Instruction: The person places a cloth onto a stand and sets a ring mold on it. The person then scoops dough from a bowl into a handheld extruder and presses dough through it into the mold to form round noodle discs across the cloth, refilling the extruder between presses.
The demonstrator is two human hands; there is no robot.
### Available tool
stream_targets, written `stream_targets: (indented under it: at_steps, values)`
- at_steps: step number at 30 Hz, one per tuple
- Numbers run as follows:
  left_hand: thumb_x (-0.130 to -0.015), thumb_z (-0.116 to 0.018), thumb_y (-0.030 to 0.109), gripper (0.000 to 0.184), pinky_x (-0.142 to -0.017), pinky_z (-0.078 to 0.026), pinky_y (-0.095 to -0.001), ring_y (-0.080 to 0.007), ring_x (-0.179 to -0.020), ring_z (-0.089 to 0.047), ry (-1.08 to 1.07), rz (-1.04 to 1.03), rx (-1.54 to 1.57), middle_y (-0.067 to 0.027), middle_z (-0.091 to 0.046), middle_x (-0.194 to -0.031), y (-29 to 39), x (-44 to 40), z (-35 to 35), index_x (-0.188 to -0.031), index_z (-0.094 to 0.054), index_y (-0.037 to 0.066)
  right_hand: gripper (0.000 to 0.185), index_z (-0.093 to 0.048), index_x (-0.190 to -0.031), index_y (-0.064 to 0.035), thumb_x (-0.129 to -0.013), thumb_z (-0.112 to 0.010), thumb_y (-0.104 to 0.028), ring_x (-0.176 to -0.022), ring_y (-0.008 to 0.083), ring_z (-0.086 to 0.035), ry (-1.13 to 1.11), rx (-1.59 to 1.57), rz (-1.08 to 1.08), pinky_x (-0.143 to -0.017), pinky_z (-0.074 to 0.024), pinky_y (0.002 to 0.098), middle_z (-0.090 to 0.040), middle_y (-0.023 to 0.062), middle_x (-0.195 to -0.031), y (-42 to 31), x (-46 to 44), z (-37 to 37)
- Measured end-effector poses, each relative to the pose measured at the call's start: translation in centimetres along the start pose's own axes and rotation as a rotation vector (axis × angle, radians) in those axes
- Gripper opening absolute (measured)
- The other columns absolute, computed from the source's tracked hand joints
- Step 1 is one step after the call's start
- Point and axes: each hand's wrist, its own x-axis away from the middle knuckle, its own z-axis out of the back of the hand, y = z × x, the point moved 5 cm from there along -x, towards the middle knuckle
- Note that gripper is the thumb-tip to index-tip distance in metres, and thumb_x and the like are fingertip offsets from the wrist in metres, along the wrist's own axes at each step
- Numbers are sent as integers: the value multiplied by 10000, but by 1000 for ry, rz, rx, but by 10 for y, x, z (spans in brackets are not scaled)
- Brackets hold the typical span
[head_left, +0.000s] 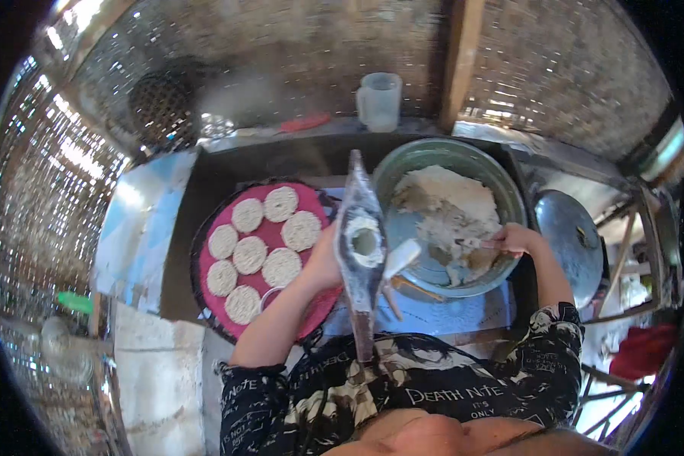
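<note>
A long wooden press [359, 292] with a round, dough-smeared hole stands in front of my chest. My left hand [327, 254] is closed on its left side, the fingertips hidden behind the wood. Inside the big green-grey basin [452, 292] lies a heap of pale, floury dough [452, 197]. My right hand [515, 239], over the basin's right rim, grips a spoon-like utensil [475, 243] whose tip is in the dough. To the left, several round white noodle-like cakes [249, 254] lie on a pink round tray [262, 220].
A clear measuring jug [380, 102] and a red item [305, 123] stand on the back ledge. At right leans a large metal lid [566, 243]. A white handle-like piece [401, 257] sticks out beside the press. Woven bamboo walls [281, 61] enclose the spot.
</note>
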Motion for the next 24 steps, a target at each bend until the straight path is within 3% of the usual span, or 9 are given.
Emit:
stream_targets:
  at_steps: [2, 5, 8, 12, 17, 20, 24]
  values:
    - [-629, -738, 241, 491, -803, -462, -349, -251, -909, -598, -45, 41, -3, -150, -620, -956, -3, -9, -1, -1025, -549, 21, 302, -650, -1019, -80, -780, -642, -265, -457, 55, -408, -1, -180, 76, -411, -336, 221, -443, -32, -552, -16, 39, 17]
    - [-664, -687, 267, 449, -798, -462, -377, -322, -914, -594, -69, 112, -236, -194, -613, -951, -1, -29, -8, -1014, -560, 17, 317, -631, -1021, -33, -793, -640, -254, -426, 40, -370, -57, -267, 388, -398, -302, 205, -438, -48, -531, -8, 58, 32]
    - [-700, -621, 296, 429, -791, -458, -413, -387, -913, -568, -139, 34, -438, -233, -597, -952, 11, -49, -24, -1018, -559, 14, 330, -602, -1083, -38, -817, -618, -233, -448, 32, -369, -186, -430, 440, -402, -290, 194, -418, -51, -544, -25, 92, 39]
    - [-693, -583, 306, 353, -753, -459, -446, -411, -856, -570, -256, -25, -487, -241, -606, -872, 7, -66, -51, -855, -613, -6, 386, -566, -1105, 18, -867, -542, -285, -473, 42, -398, -305, -609, 476, -402, -293, 200, -494, -8, -571, -40, 115, 34]
    - [-710, -593, 258, 425, -784, -448, -431, -402, -888, -563, -374, -149, -475, -246, -591, -935, 3, -65, -71, -1056, -530, 21, 457, -582, -1023, 48, -885, -479, -375, -400, 83, -405, -437, -511, 535, -391, -325, 223, -550, 62, -585, -55, 126, 32]
    - [-701, -614, 276, 453, -790, -448, -427, -403, -896, -561, -398, -178, -415, -250, -587, -947, 29, -57, -71, -1059, -527, 12, 435, -602, -1009, 15, -882, -481, -384, -412, 80, -420, -509, -349, 472, -394, -327, 218, -558, 68, -592, -61, 121, 34]
    - [-702, -620, 287, 482, -788, -451, -428, -400, -894, -565, -437, -182, -400, -244, -585, -972, 8, -56, -73, -1085, -515, 13, 416, -621, -1019, -19, -883, -476, -384, -484, 89, -466, -149, -41, 540, -452, -377, 247, -565, 48, -602, -75, 119, 64]
